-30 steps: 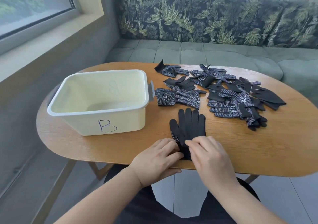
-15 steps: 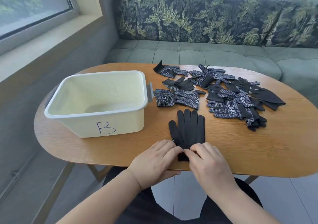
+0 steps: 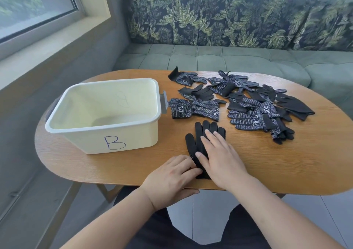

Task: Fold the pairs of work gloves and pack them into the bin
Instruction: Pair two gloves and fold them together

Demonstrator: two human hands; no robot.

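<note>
While right hand (image 3: 221, 159) lies flat on glove pair (image 3: 198, 134) and left hand (image 3: 170, 178) rests unclenched on its cuff, uneven smoothing may skew layers.

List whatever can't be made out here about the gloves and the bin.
1. Head view: the cuff and palm of the black glove lie under the left hand and right hand; whether it is one glove or a stacked pair cannot be told.
2. Bin: the near part of its floor is hidden behind its own front wall.
3. Glove pile: overlap hides the count, and the printed logos are too small to read.
</note>
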